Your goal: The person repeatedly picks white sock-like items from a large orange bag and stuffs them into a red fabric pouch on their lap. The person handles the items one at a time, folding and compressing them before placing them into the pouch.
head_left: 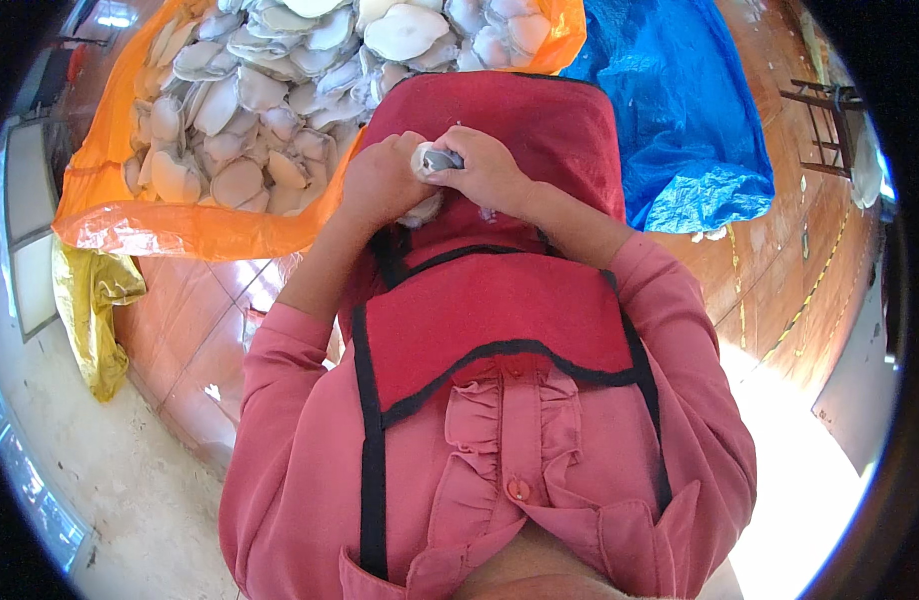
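Right, both your hands are together over your lap, knuckles up, toward the far end of the red apron (500,108). Your left hand (383,178) is curled closed round a pale piece (423,212), which pokes out on its near side; most of it is hidden, so its full shape can't be told. Your right hand (483,172) is bent in from the right, closed on a small grey thing (444,160) with the thumb lying along it. Whether that's a tool's end or something worn, you can't tell from here. A whitish round bit (420,163) shows between the two fists, its kind unclear too.

With the elbows out and the wrists low over your lap, the grip looks braced, one hand probably steadying while the other bears on it. The apron's cloth lies under your hands, likely to spare your clothes.

Beyond, far left, the heap of pale flat pieces (270,100) sits on an orange sheet (185,236), close by your left side, presumably for easy reach, the raised edge seeming to hold it in. To the far right spreads a crumpled blue sheet (680,120), beside the apron.
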The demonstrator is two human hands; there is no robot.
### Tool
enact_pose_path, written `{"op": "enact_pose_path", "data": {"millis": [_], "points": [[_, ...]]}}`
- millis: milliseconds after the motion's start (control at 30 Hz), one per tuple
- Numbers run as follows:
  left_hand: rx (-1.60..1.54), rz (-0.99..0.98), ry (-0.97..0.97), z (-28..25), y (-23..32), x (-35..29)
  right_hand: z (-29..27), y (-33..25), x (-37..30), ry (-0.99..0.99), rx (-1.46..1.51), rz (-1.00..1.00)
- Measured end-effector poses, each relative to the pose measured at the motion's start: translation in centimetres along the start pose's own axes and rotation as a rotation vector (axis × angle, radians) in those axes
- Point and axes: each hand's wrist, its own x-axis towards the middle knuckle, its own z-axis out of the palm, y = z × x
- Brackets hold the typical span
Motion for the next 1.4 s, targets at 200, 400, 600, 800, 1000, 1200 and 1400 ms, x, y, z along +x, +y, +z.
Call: {"op": "enact_pose_path", "data": {"millis": [200,400,600,800,1000,1200,1400], "points": [[-0.224,-0.075,-0.074,-0.2,-0.9,0.0,0.1,1.2,0.3,0.011,-0.003,-0.116],[-0.361,-0.067,-0.111,-0.1,-2.3,0.8,0.4,1.5,0.6,0.072,0.047,-0.122],[-0.118,-0.132,-0.038,0.5,-0.6,0.9,0.1,0.8,0.6,0.07,-0.045,-0.061],[0.05,-0.02,0.004,1.1,-0.3,1.2,1.3,-0.5,0.7,0.152,-0.056,0.015],[-0.045,-0.02,0.023,1.3,-1.3,1.1,2.9,-0.3,1.4,0.261,-0.07,-0.009],[0.074,-0.086,-0.02,1.8,-1.6,1.3,2.7,-1.4,4.6,0.199,-0.341,-0.007],[0.071,-0.262,-0.019,0.7,0.8,1.1,2.4,-0.7,6.2,-0.003,-0.29,0.093]]}}
